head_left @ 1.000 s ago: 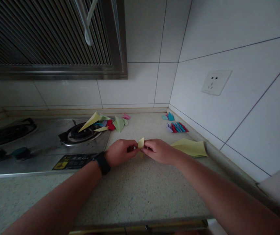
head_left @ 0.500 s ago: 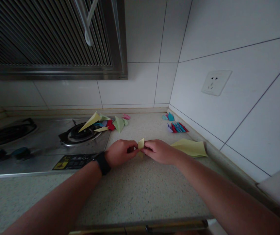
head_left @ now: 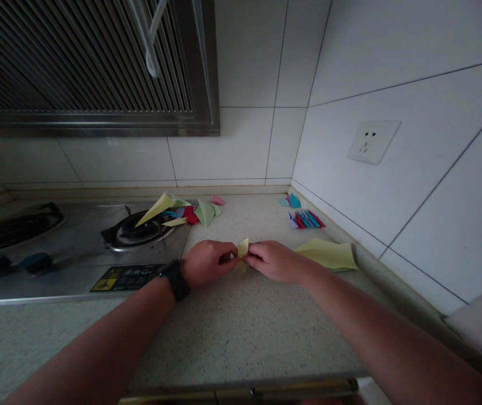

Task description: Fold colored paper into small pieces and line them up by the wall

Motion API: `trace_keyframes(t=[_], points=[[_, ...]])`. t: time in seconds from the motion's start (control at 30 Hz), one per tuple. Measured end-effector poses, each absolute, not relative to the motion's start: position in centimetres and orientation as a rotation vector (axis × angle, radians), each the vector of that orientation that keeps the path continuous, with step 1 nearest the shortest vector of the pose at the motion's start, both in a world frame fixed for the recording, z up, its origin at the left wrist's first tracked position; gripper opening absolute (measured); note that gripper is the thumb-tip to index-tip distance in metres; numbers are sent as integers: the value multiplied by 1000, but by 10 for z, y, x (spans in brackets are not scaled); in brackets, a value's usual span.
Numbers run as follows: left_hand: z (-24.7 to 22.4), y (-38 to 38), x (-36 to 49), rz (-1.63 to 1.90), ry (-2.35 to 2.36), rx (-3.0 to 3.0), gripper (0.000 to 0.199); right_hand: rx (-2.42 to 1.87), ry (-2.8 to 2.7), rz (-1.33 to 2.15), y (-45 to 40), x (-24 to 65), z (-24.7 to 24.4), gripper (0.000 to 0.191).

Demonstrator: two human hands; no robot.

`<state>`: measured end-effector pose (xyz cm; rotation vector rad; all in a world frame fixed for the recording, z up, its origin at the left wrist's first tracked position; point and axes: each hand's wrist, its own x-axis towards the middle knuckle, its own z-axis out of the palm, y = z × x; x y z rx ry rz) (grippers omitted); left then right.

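Note:
A small folded piece of yellow paper (head_left: pixel 243 247) is pinched between my two hands above the speckled countertop (head_left: pixel 241 332). My left hand (head_left: pixel 210 261), with a dark watch (head_left: pixel 177 280) at the wrist, grips its left side between thumb and fingers. From the other side, my right hand (head_left: pixel 275 261) holds it with closed fingertips. The fingers cover part of the paper, so its full shape is hidden. Behind my right wrist lies a larger yellow sheet (head_left: pixel 328 254), partly covered by the forearm.
Folded colored papers (head_left: pixel 306 219) lie in a row near the right wall, with blue folded pieces (head_left: pixel 293 201) behind. Yellow, green and red paper pieces (head_left: pixel 204 212) spread onto the gas stove (head_left: pixel 76 236) at left. Overhead hangs a range hood (head_left: pixel 97 67); a socket (head_left: pixel 374 142) is on the wall.
Almost nothing differs. Both hands keep the same grip on the small yellow paper, and the view has shifted very slightly.

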<state>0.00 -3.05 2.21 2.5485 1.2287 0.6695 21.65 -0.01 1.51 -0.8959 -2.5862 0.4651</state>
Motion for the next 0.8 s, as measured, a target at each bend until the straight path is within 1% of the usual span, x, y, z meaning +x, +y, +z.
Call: trace_keyframes(t=[0.8], points=[[21, -30, -1, 646, 1233, 2561, 17, -871, -2619, 440, 0, 217, 16, 23]])
